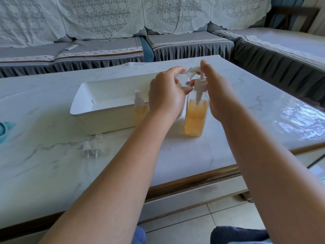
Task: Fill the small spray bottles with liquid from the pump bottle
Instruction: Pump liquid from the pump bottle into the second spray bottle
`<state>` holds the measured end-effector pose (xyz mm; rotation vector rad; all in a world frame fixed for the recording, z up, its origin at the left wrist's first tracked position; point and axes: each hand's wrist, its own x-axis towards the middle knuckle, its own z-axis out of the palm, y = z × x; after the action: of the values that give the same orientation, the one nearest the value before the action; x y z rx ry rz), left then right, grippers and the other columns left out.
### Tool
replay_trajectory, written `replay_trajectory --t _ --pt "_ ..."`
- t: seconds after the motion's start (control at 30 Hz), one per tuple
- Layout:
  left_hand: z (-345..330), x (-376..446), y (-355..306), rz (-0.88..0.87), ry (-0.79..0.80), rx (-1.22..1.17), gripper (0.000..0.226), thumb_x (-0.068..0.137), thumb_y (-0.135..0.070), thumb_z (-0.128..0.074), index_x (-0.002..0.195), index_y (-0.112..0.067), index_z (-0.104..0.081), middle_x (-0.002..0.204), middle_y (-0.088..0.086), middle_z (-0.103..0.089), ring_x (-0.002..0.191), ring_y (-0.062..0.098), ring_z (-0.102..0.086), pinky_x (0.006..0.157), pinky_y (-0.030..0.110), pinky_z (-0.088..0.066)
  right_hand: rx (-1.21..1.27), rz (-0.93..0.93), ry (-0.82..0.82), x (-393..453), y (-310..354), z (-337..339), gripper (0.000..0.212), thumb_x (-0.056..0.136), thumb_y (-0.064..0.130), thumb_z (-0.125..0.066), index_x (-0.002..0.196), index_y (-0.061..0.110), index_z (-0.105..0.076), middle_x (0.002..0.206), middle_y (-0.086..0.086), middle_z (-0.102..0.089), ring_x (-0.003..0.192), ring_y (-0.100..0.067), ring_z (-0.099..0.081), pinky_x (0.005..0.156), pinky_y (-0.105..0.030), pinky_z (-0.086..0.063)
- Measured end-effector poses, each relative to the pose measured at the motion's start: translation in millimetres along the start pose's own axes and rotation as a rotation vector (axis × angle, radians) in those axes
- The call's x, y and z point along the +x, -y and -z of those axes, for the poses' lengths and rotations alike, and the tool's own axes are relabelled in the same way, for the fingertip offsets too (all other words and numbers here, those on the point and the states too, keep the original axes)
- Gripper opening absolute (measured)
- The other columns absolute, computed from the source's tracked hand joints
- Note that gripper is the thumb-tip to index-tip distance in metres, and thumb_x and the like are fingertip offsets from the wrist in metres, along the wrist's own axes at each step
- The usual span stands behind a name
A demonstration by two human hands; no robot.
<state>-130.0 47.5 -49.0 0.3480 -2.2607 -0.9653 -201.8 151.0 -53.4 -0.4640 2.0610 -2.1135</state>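
Head view shows my pump bottle [196, 113] standing upright on the marble bench [246, 106], clear, square-sided, about half full of orange liquid, with a white pump head. My left hand [167, 92] grips a small, clear, uncapped spray bottle [186, 79], tilted with its mouth under the pump spout. My right hand [218, 92] rests flat on the pump top, fingers straight. Just left stands a capped spray bottle [140, 108] holding orange liquid, against a white rectangular tray [84, 111] dotted with droplets. Two loose sprayer tops [91, 148] lie nearer me, beside a clear cap.
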Motion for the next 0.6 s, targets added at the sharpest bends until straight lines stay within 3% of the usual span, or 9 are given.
replay_trajectory --t 0.1,0.2,0.37,0.53,0.6 --pt "0 0 0 -0.003 -0.006 -0.005 0.05 0.08 -0.022 -0.076 0.127 -0.029 -0.061 0.096 -0.006 -0.059 0.095 0.017 -0.057 0.08 0.03 -0.047 -0.007 0.036 0.025 -1 1 -2 0.05 0.085 0.064 -0.043 0.097 0.023 -0.068 0.091 -0.011 -0.067 0.077 -0.022 -0.059 0.052 -0.026 -0.04" --pt "-1 0 0 0.003 -0.009 -0.007 0.05 0.08 -0.022 -0.076 0.127 -0.029 -0.06 0.096 -0.006 -0.059 0.095 0.016 -0.056 0.079 0.028 -0.045 0.0 0.032 0.006 2 0 -3 0.065 0.082 0.069 -0.043 0.111 0.015 -0.065 0.081 -0.003 -0.07 0.078 -0.021 -0.063 0.056 -0.028 -0.04" --pt "-1 0 0 0.008 -0.007 -0.003 0.05 0.08 -0.022 -0.076 0.127 -0.029 -0.06 0.096 -0.007 -0.058 0.096 0.016 -0.057 0.079 0.029 -0.045 -0.011 0.016 -0.003 -2 2 -4 0.069 0.087 0.069 -0.043 0.119 0.011 -0.062 0.079 0.001 -0.07 0.077 -0.018 -0.066 0.057 -0.026 -0.042" --pt "0 1 0 0.008 -0.004 -0.007 0.05 0.08 -0.022 -0.076 0.127 -0.029 -0.06 0.097 -0.006 -0.059 0.097 0.017 -0.056 0.079 0.029 -0.045 -0.014 -0.003 -0.008 -5 6 -5 0.059 0.09 0.06 -0.046 0.118 0.01 -0.061 0.079 -0.001 -0.07 0.073 -0.018 -0.061 0.052 -0.026 -0.039" --pt "0 0 1 0.007 0.002 0.006 0.051 0.079 -0.022 -0.077 0.127 -0.029 -0.061 0.099 -0.004 -0.062 0.097 0.018 -0.057 0.081 0.03 -0.046 -0.006 -0.019 -0.016 -8 9 -5 0.034 0.095 0.04 -0.047 0.104 0.012 -0.063 0.075 0.001 -0.068 0.069 -0.015 -0.056 0.051 -0.026 -0.038"
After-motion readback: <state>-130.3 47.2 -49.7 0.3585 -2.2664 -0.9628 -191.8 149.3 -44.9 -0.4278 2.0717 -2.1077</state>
